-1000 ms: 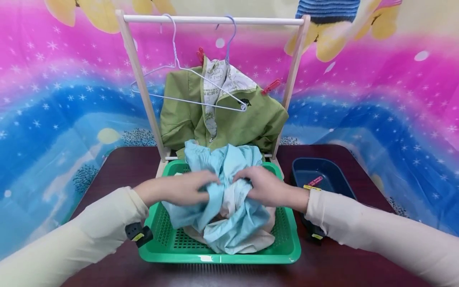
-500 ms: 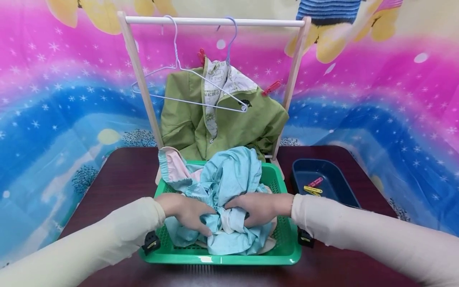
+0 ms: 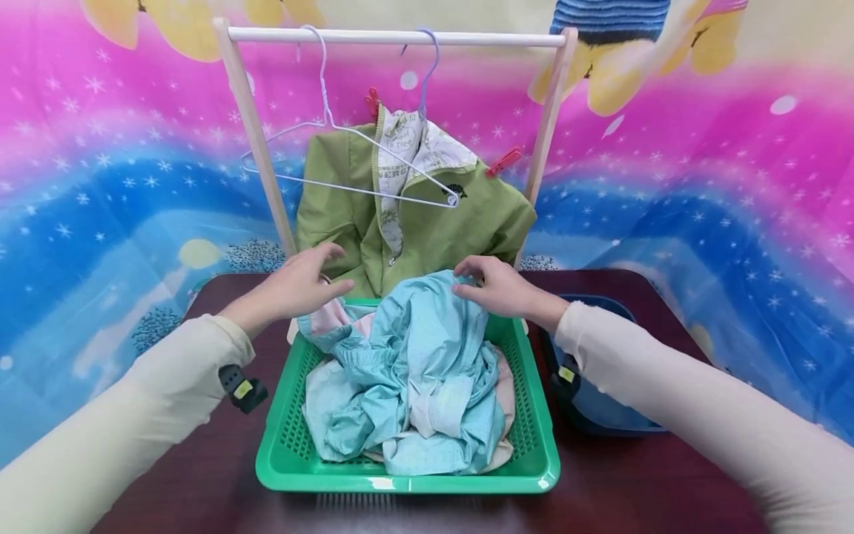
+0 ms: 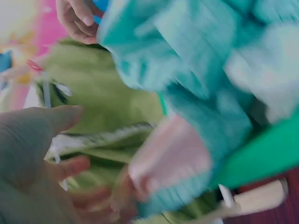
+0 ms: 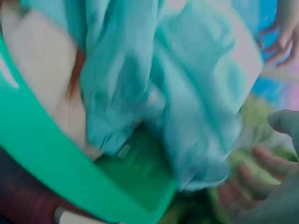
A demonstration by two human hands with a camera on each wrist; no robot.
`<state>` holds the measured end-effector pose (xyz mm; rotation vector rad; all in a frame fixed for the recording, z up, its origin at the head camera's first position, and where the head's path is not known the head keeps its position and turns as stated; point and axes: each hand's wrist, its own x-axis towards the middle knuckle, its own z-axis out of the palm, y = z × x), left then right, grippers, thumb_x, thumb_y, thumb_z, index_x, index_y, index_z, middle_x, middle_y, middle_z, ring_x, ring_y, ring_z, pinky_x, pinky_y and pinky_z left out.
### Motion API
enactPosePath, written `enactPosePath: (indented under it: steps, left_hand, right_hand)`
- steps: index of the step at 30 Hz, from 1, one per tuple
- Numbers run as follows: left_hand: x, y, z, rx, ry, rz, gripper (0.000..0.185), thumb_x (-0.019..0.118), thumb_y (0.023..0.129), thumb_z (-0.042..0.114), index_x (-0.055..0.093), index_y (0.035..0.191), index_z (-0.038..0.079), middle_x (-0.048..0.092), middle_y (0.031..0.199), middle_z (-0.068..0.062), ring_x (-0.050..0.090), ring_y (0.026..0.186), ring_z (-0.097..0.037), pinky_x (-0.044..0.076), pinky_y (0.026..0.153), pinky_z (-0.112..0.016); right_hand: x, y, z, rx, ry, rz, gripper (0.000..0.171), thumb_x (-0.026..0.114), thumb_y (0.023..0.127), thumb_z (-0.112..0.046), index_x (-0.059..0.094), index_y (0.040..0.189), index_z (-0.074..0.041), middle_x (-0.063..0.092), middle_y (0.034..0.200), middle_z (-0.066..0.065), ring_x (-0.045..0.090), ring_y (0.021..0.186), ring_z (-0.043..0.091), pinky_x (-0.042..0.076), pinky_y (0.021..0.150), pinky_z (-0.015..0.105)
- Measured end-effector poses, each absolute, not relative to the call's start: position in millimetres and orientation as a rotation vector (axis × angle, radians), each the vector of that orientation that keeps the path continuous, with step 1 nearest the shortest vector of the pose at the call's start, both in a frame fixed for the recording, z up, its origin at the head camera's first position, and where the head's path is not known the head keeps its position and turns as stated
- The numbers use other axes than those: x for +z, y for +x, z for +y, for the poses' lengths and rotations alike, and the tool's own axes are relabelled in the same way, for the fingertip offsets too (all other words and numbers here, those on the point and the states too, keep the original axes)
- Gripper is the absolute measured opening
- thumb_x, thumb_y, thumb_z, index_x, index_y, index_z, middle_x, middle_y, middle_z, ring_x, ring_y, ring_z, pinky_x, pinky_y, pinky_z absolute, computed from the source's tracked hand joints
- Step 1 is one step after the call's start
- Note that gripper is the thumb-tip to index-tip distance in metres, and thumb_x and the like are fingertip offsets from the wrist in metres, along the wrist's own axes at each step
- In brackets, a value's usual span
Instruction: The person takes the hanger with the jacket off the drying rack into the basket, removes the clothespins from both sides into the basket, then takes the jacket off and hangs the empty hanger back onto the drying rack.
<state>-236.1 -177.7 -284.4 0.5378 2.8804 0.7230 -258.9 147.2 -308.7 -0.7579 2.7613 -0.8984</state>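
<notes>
Jacket (image 3: pixel 407 363) fills basket (image 3: pixel 400 482); only head view shows hanger (image 3: pixel 347 159).

Staged laundry demo setup: printed backdrop (image 3: pixel 700 185), small wooden rack (image 3: pixel 394 35), green basket (image 3: pixel 407 482) on counter (image 3: pixel 220 475).

Basket (image 3: pixel 540 452) sits on the table (image 3: pixel 220 311) in front centre, crumpled jacket (image 3: pixel 414 371) piled in it; rack (image 3: pixel 400 35) stands just behind the basket, with one bare hanger (image 3: pixel 347 159) at left and a second jacket (image 3: pixel 414 222) hung at right, drooping to the basket's far rim. Left hand (image 3: pixel 303 285) is over the basket's far-left corner and right hand (image 3: pixel 497 288) over the far-right, at the pile's top edge. Tray (image 3: pixel 600 423) lies on the table right of the basket, partly under the right forearm.
</notes>
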Motion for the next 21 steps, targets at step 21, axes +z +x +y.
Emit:
enactPosePath:
  steps: [21]
  left_hand:
    - [-296.3, -251.8, -184.2, 0.715, 0.379, 3.128, 0.040, 0.046, 0.095, -0.002, 0.064, 0.130, 0.002, 0.066, 0.128, -0.023, 0.064, 0.100, -0.039, 0.048, 0.074, -0.044]
  right_hand:
    - [-311.9, -284.5, 136.8, -1.480, -0.485, 2.680, 0.023, 0.058, 0.100, -0.004, 0.064, 0.121, 0.001, 0.064, 0.127, 0.020, 0.060, 0.116, 0.030, 0.049, 0.099, 0.039]
